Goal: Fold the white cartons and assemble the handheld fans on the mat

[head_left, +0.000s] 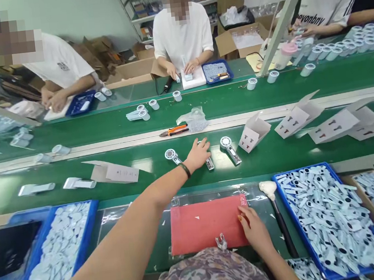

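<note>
Left hand (195, 155) over handheld fan (209, 164) on green conveyor belt (269, 158), fingers spread, contact unclear; right hand (255, 231) on red mat (202, 225), fingers apart, clamped on nothing.

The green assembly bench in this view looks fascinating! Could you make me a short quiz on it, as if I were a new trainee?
1. Which hand wears the dark wristband?
2. True or false: the orange-handled pliers lie in a blue tray.
3. The mat beside the right hand is: A red, B blue, C white.

Key: 1 left hand; 2 false; 3 A.
</note>
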The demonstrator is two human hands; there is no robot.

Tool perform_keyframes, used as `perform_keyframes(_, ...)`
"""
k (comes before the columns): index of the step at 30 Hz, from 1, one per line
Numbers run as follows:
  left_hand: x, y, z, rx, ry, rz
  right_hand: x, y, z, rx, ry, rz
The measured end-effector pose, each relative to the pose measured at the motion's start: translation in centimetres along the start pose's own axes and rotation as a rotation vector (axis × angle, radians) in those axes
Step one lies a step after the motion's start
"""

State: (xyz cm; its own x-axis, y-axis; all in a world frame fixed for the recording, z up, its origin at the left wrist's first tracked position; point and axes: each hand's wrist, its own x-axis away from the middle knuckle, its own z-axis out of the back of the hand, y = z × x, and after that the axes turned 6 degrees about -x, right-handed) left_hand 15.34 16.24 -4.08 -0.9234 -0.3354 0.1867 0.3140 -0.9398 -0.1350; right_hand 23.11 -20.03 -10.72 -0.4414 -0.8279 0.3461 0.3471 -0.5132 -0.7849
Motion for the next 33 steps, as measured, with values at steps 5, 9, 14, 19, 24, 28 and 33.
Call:
perform_keyframes(5,-1.2,0.8,-1.5,0.052,-0.012,0.109,0.6,0.4,-0.5,0.015,0.032,0.025)
perform_keyframes(9,7.5,4.3,-3.2,0.203,0.143,0.271,0.1,0.6,-0.3,0.015,0.017,0.034)
perform_keyframes(14,27.1,5.5,-8.5,0.364,0.214,0.76,-0.3,0.1,0.4,0.033,0.023,0.067)
perform_keyframes(19,41.6,3.8,-13.6,0.398,0.046,1.33,0.7,-1.6,-1.0,0.064,-0.056,0.074)
perform_keyframes(24,44.1,4.1,-12.1,0.526,-0.302,1.388,1.0,-5.5,-6.7,-0.024,-0.317,0.127)
perform_keyframes(28,43.6,4.8,-11.3,0.538,-0.296,1.369,-0.5,-11.5,-14.4,-0.07,-0.54,0.093)
perform_keyframes(33,44.4,5.9,-11.5,0.663,-0.164,1.343,-2.8,-18.8,-23.0,0.025,-0.547,0.041)
